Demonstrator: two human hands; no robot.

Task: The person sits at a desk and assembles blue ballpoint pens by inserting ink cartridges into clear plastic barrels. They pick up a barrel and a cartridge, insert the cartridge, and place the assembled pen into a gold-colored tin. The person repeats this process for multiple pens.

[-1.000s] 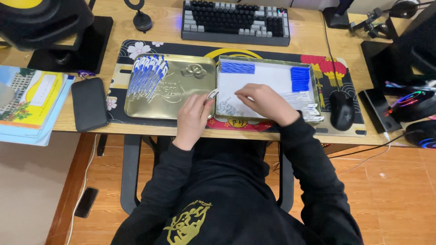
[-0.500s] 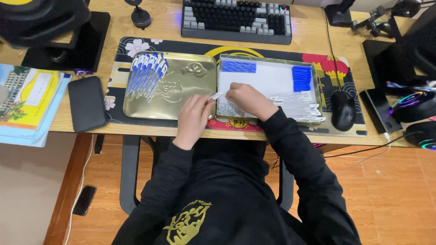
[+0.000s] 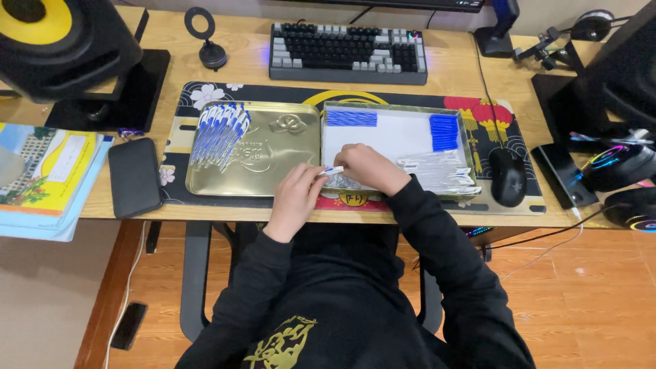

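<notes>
My left hand (image 3: pixel 295 198) and my right hand (image 3: pixel 365 167) meet at the near edge of two shallow gold tins, both pinching one small clear pen part with a blue end (image 3: pixel 333 171). The left tin (image 3: pixel 273 160) holds a fan of several blue-capped pens (image 3: pixel 220 135). The right tin (image 3: pixel 329 116), lined with white, holds a row of blue refills (image 3: pixel 351 118), a stack of blue caps (image 3: pixel 444 132) and a pile of clear pen barrels (image 3: pixel 441 171).
A patterned desk mat (image 3: pixel 205 94) lies under the tins. Behind it are a keyboard (image 3: pixel 347 53) and a small round stand (image 3: pixel 211 51). A black mouse (image 3: pixel 507 176) sits right, a black case (image 3: pixel 134 176) and papers (image 3: pixel 48 171) left, a speaker (image 3: pixel 61 41) far left.
My right hand has drawn back left from the middle of the right tin to its near left corner, meeting my left hand. The view has shifted slightly.
</notes>
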